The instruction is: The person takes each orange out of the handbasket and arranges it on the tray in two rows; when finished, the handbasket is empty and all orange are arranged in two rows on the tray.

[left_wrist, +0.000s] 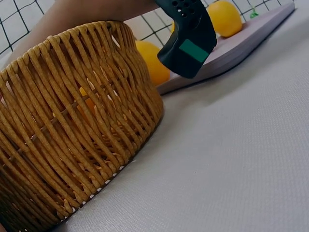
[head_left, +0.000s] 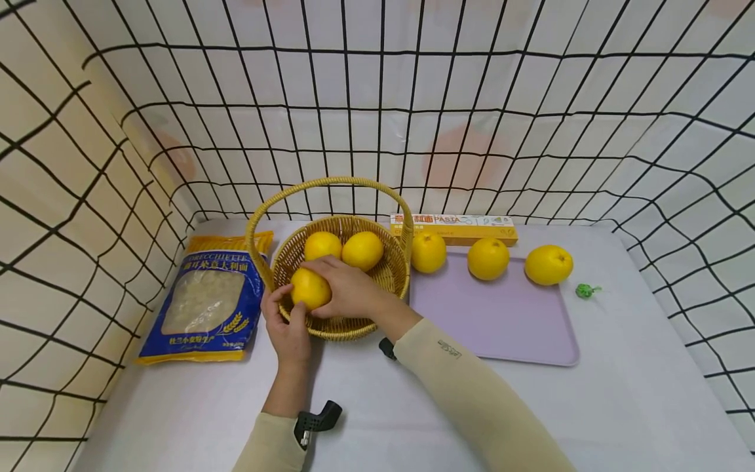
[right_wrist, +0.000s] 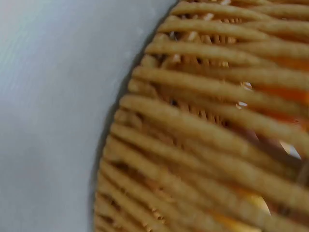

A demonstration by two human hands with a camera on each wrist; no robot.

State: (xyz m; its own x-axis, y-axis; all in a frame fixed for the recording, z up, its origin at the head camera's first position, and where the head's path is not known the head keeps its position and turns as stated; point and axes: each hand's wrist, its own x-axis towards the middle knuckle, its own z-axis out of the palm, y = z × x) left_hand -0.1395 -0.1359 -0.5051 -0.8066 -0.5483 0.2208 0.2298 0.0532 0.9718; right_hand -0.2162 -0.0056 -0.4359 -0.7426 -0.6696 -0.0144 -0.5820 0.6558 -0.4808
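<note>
A rounded, smooth, bright yellow fruit (head_left: 310, 290) is sitting in the near left part of a tan woven basket (head_left: 387, 272), its skin glossing slightly. The right hand (head_left: 349, 288) is gripping it from the right, fingers lying across its far side; the left hand (head_left: 287, 331) is holding its near left side, thumb and fingers bending round it at the rim.

Two more yellow fruits (head_left: 362, 251) are resting at the far side inside the basket, making three there. Another three yellow fruits (head_left: 488, 258) are standing in a row along the far edge of one lilac tray (head_left: 495, 321) on the right. One blue pasta bag (head_left: 203, 301) is lying left, one pasta box (head_left: 466, 231) is lying far, and one small green object (head_left: 584, 290) is lying far right.
</note>
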